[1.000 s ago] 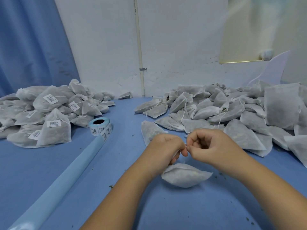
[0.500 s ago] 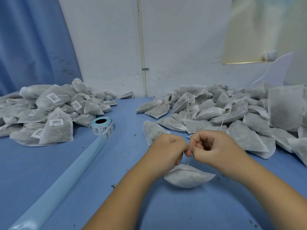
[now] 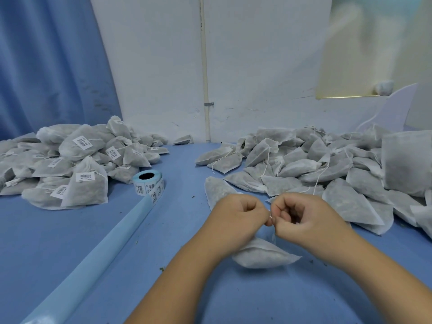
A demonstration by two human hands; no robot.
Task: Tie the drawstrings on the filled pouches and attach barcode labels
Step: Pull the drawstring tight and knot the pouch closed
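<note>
White thread: the drawstring (image 3: 271,216). You pinch it between the curled fingertips of your left hand (image 3: 238,218) and your right hand (image 3: 304,218), which meet thumb to thumb. The thread is too fine to tell whether a knot has formed.

Pouch (image 3: 261,256): pale mesh fabric, filled with dark loose matter. It lies just below the grip on the blue table (image 3: 70,230), with a strand running down to it. No label shows on it.

Likely faults from here:
- The thread slips out of the pinch, being thin and held on a short length, and the knot comes undone.
- You pull too hard and the thread snaps.
- A slack neck sheds filling; crumbs lie on the table near the pouch.

Containers:
- Unlabelled heap (image 3: 327,164), right of and beyond the grip: filled pouches, strings trailing loose.
- Labelled heap (image 3: 70,164), well to the left of the grip: filled pouches bearing barcode labels.
- Label roll (image 3: 148,183), between the grip and the labelled heap, its strip trailing towards you.
</note>
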